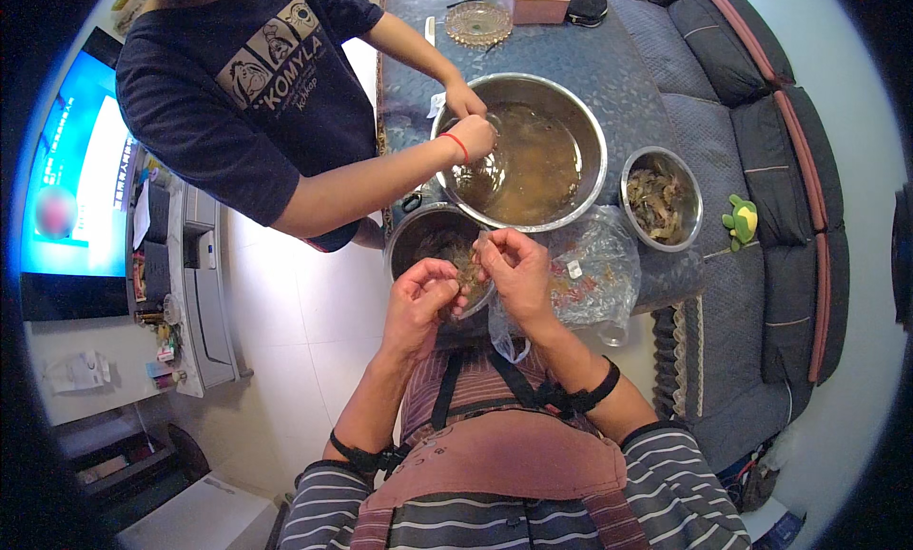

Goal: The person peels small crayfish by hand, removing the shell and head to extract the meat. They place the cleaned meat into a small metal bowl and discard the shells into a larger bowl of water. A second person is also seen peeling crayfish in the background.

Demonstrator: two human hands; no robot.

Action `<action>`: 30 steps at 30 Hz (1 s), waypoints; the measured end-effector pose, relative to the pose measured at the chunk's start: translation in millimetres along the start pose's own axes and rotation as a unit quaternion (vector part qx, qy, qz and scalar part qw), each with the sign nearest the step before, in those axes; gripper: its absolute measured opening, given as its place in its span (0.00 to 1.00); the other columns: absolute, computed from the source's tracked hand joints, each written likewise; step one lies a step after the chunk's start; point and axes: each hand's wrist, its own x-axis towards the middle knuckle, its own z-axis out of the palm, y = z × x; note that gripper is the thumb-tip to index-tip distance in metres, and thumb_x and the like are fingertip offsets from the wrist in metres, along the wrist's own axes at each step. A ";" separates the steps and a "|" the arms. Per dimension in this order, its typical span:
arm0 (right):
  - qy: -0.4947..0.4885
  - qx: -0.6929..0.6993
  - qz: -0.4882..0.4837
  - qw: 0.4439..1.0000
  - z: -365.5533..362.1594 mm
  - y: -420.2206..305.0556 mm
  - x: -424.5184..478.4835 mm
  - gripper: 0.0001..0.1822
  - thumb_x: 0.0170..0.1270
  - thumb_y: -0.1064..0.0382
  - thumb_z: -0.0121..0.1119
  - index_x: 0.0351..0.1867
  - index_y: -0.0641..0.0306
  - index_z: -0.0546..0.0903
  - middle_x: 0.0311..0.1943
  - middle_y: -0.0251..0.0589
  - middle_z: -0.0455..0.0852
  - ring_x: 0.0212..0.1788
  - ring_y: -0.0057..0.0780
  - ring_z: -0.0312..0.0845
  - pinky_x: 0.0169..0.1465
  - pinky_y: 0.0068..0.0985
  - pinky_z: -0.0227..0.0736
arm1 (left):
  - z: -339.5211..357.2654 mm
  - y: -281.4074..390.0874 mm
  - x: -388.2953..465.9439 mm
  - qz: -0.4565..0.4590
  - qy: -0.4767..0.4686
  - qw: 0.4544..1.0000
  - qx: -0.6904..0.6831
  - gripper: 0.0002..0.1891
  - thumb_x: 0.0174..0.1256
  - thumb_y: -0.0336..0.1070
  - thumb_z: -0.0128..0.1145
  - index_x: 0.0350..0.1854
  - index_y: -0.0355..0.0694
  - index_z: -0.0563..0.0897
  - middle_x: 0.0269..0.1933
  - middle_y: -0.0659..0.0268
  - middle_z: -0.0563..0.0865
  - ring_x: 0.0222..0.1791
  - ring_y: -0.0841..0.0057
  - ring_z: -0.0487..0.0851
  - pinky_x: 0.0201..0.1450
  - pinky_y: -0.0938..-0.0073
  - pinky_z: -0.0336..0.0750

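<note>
My left hand (417,304) and my right hand (519,275) meet over a steel bowl (394,245) near the table's front edge. Between their fingertips is a small greyish-brown shrimp (467,268), partly covered by the fingers. More pale pieces lie inside the bowl, largely hidden behind my hands. Just beyond stands a wide steel basin (601,161) of murky brown water (546,168). A smaller steel bowl (696,197) on the right holds a heap of shrimp or shells (655,204). Beside my right wrist lies a crumpled clear plastic bag (610,254) with reddish bits on it.
Another person (214,115) stands at the left with both hands at the basin, one wrist wearing a red cord (456,145). A glass dish (478,24) and a pink box (540,8) are farther back. A grey sofa (727,133) with a green plush toy (742,222) runs along the right.
</note>
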 end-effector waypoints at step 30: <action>-0.158 -0.272 -0.164 0.935 -3.4 39.7 13.4 0.10 0.62 0.65 0.63 0.43 0.62 0.86 0.33 0.44 0.84 0.38 0.37 0.84 0.40 0.32 0.77 | -25.5 3.1 1.6 -0.003 0.027 0.989 0.148 0.23 0.74 0.19 0.50 0.70 0.25 0.70 0.57 0.52 0.86 0.50 0.74 0.88 0.54 0.78 0.83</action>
